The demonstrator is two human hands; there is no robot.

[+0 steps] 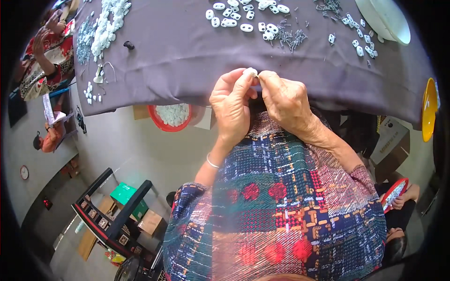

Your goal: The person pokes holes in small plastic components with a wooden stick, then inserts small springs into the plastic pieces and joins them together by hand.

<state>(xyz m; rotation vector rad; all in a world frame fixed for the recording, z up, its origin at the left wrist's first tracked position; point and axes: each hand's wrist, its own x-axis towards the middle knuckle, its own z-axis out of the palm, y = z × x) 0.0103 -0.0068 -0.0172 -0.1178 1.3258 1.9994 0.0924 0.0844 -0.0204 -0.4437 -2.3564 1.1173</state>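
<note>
My left hand (232,100) is closed, pinching a small white plastic piece (251,72) between thumb and fingers just over the table's near edge. Against it, my right hand (287,96) has thumb and fingertips pressed together; whatever they grip is too small to make out. Both hands meet in front of my chest. Beyond them on the dark tablecloth (168,56) lie white oval plastic pieces with two holes (228,22). A pile of small metal screws (293,38) sits beside these pieces.
More white pieces (108,28) heap at the far left, and a white bowl (386,21) stands far right. Below the table is a red basin of white pieces (152,117). A yellow dish (428,110) is at the right. Other people sit left and right; a chair (110,220) stands lower left.
</note>
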